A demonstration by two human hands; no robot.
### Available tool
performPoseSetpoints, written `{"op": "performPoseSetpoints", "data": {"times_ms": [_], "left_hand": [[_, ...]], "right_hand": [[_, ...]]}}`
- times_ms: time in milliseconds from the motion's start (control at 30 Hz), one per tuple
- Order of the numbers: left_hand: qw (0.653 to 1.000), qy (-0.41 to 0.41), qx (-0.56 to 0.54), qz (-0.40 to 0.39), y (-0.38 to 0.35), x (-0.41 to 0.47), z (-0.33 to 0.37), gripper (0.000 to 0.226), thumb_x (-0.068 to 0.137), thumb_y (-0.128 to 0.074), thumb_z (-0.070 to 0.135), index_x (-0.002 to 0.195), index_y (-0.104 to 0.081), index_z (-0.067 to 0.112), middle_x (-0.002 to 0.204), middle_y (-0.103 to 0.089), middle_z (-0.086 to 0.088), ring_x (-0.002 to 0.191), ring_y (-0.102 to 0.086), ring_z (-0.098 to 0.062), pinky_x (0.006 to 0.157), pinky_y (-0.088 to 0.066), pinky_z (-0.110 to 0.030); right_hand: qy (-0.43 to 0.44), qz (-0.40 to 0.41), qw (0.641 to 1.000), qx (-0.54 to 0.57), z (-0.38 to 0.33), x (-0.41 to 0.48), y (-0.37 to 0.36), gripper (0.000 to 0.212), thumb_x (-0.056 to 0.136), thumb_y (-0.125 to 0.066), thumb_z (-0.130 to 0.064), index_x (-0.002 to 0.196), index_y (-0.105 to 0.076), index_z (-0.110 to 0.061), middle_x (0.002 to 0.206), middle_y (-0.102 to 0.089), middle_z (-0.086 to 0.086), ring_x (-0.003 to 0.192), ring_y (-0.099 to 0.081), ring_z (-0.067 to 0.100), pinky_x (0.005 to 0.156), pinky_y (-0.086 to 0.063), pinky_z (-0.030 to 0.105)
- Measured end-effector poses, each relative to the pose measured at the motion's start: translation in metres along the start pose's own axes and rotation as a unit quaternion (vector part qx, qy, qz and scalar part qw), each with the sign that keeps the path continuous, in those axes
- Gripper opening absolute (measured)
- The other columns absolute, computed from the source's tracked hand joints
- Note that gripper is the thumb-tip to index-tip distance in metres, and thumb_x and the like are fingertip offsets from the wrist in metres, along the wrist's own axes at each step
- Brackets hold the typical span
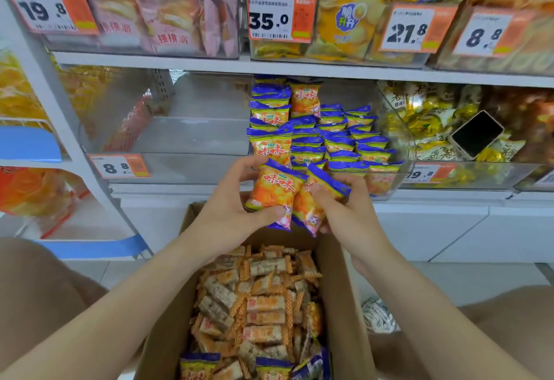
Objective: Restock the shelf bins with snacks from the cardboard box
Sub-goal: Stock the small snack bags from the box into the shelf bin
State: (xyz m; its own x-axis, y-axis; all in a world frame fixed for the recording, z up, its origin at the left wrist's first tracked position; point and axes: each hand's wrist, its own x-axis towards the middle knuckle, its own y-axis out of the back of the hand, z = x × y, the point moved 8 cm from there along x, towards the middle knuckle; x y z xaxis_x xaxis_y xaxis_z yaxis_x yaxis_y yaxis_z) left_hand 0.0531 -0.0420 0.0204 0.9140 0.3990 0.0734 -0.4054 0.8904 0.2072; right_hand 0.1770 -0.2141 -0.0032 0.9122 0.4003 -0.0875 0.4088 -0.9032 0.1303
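- My left hand (227, 211) is clenched on one orange plastic snack packet with blue ends (274, 190), thumb across its lower front.
- My right hand (344, 214) grasps a second matching packet (311, 202), just right of the first and touching it.
- Both packets sit above the far end of the brown cardboard box (341, 289), just near of the clear plastic shelf bin (401, 145) stacked with the same snack.
- The box holds small orange-and-brown wrapped bars (263, 304), with a few blue-ended packets (199, 364) at its near end.

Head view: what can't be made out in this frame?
Head view:
- Cardboard box: near end cut off by the bottom edge.
- 35.0 price tag: small print blurred.
- Right packet in the right hand: partly covered by the left packet.
- Dark flat object on the right: unidentifiable.
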Motion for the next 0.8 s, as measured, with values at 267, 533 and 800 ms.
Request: {"op": "performPoseSetpoints", "data": {"times_ms": [267, 533, 800], "left_hand": [[0.998, -0.041, 0.049, -0.001, 0.002, 0.011, 0.030, 0.074, 0.079, -0.091, 0.018, 0.135, -0.049, 0.042, 0.132, -0.060, 0.019, 0.113, -0.069, -0.010, 0.081, -0.065, -0.037], [0.989, -0.097, 0.115, 0.004, 0.009, 0.018, 0.064, 0.065, 0.087, -0.083, 0.010, 0.134, -0.048, 0.037, 0.125, -0.062, 0.020, 0.107, -0.069, -0.001, 0.078, -0.064, -0.029], [0.950, -0.137, 0.278, 0.030, 0.014, 0.063, 0.064, 0.072, 0.081, -0.089, 0.037, 0.133, -0.041, 0.044, 0.129, -0.060, 0.013, 0.108, -0.062, -0.005, 0.085, -0.056, -0.022]], "right_hand": [[0.049, -0.019, 0.998, 0.047, -0.026, 0.006, 0.001, 0.047, 0.092, -0.080, -0.017, 0.130, -0.057, -0.032, 0.104, -0.069, -0.009, 0.089, -0.071, 0.000, 0.070, -0.058, 0.021], [0.141, 0.044, 0.985, -0.091, -0.075, 0.062, 0.029, 0.057, 0.099, -0.073, -0.026, 0.149, -0.049, -0.011, 0.094, -0.065, -0.019, 0.087, -0.068, 0.004, 0.086, -0.058, 0.032], [0.184, 0.042, 0.950, -0.249, -0.092, 0.136, 0.018, 0.043, 0.100, -0.071, -0.023, 0.137, -0.055, -0.008, 0.105, -0.064, -0.002, 0.101, -0.065, 0.019, 0.083, -0.044, 0.027]]}}
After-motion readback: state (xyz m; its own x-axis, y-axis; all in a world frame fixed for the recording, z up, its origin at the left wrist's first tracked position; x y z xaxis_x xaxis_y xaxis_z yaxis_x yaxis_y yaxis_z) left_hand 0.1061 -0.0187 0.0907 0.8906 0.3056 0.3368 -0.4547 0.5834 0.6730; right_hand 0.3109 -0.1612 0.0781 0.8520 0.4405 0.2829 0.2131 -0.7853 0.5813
